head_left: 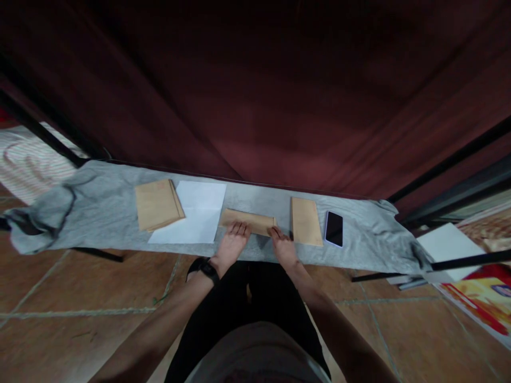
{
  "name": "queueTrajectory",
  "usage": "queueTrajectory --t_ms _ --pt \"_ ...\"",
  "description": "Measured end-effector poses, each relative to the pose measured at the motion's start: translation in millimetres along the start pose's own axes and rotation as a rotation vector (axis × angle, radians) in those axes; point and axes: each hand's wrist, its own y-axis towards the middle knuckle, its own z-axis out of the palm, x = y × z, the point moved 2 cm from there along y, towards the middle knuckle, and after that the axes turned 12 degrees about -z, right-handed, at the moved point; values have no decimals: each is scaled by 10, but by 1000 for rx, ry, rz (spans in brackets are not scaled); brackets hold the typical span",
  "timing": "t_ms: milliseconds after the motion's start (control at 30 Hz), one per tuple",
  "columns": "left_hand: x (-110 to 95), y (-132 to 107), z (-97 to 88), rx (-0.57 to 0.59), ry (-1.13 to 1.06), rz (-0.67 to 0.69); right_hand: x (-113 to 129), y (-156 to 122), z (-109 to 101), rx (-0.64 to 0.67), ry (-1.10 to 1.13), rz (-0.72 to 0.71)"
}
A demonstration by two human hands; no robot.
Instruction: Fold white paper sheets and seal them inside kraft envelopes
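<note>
A brown paper envelope lies crosswise in front of me on the cloth-covered narrow table, its long side facing me. My left hand presses on its near edge left of centre, fingers bent and close together. At its right end, the fingers of my right hand are closed on the near corner. The fingertips of both hands are partly hidden. Just right of my right hand lies another brown envelope or small pile. Left of the held envelope are white paper sheets, partly under a stack of brown envelopes.
A phone with a dark screen lies at the right on the grey cloth. A dark red curtain-like sheet hangs behind the table. Black metal bars cross at both sides. Tiled floor shows below.
</note>
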Motion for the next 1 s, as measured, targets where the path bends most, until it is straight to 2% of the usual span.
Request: queueTrajectory --t_ms 67,133,233,300,367,467,533,600,700,800,867,1000 --pt "3 31 -190 -81 -58 6 -57 30 -112 -40 130 66" --pt "15 51 -398 -211 -169 -44 -106 55 -216 -138 322 136" --pt "124 74 -584 -442 -383 -312 -130 84 -286 -279 725 227" --pt "244 104 -523 -538 -567 -498 -109 93 -254 -319 1034 333" --pt "351 155 -303 -499 -770 -609 -67 85 -177 -325 1279 477" --pt "394 197 166 -171 -954 -739 5 47 -34 -284 1394 654" --pt "317 162 393 -18 -940 -716 36 16 60 -249 1369 720" --pt "191 94 493 -7 -892 -671 47 -8 145 -221 1341 756" --pt "-53 45 478 -63 -672 -445 27 -30 229 -179 1281 752" --pt "-262 130 467 -18 -454 -195 -16 -54 250 -130 1200 735" --pt "-347 249 499 29 -389 -103 -39 -75 222 -113 1049 693" --pt "-421 511 609 87 -328 -19 -27 -104 138 -11 529 567"
